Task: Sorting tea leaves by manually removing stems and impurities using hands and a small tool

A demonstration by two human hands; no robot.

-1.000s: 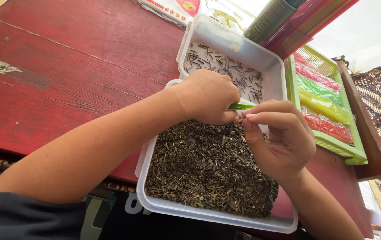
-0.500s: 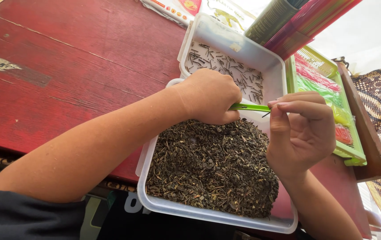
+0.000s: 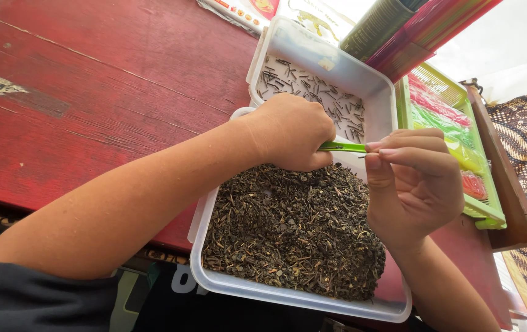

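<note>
A worn red wooden table (image 3: 91, 92) fills the view, with two white plastic tubs on it. The near tub (image 3: 288, 295) is heaped with dark dried bits, and the far tub (image 3: 362, 80) holds a thin scatter of small dark sticks. To the right sits a green basket (image 3: 485, 209) of pink, green, yellow and red packets, with a bundle of coloured sticks (image 3: 417, 31) lying at the far right.

Both hands meet over the seam between the tubs. The left hand (image 3: 291, 132) is curled into a closed fist, and out of its right side pokes a green straw (image 3: 340, 146). The straw lies nearly level, long axis running left to right, its free end pointing right toward the other hand; the rest of it is buried inside the fist.

The right hand (image 3: 414, 184) is held palm up just beside it, thumb and fingertips (image 3: 377, 147) pinched together. They close on a thin dark stick (image 3: 367, 155), which also lies roughly left to right, right at the straw's open end. Whether stick and straw actually touch cannot be told. Both arms reach in from the near edge.
</note>
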